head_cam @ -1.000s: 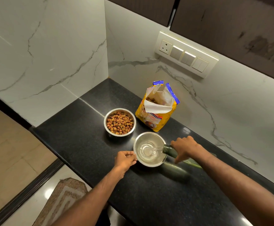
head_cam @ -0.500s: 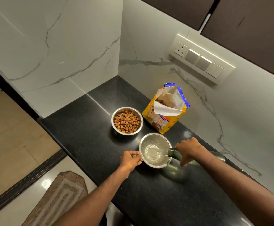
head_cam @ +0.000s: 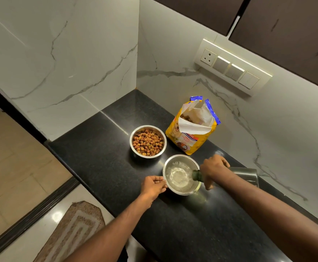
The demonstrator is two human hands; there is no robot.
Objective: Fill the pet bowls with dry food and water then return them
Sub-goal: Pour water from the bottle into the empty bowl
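Right hand (head_cam: 213, 169) wrapped around tipped bottle (head_cam: 244, 173), mouth over water bowl (head_cam: 181, 174). Left hand (head_cam: 153, 187) fingers pinch bowl rim at 9 o'clock. Kibble bowl (head_cam: 148, 141) full, at 11 o'clock. Risk: steeper tilt, water sloshes onto black surface (head_cam: 97, 157).

The counter (head_cam: 97, 148) lies bare along its left end and front edge. Toward the back wall the kibble bowl (head_cam: 148, 141) and open food bag (head_cam: 191, 129) stand nearly touching, and the water bowl (head_cam: 180, 174) sits just in front, leaving narrow gaps
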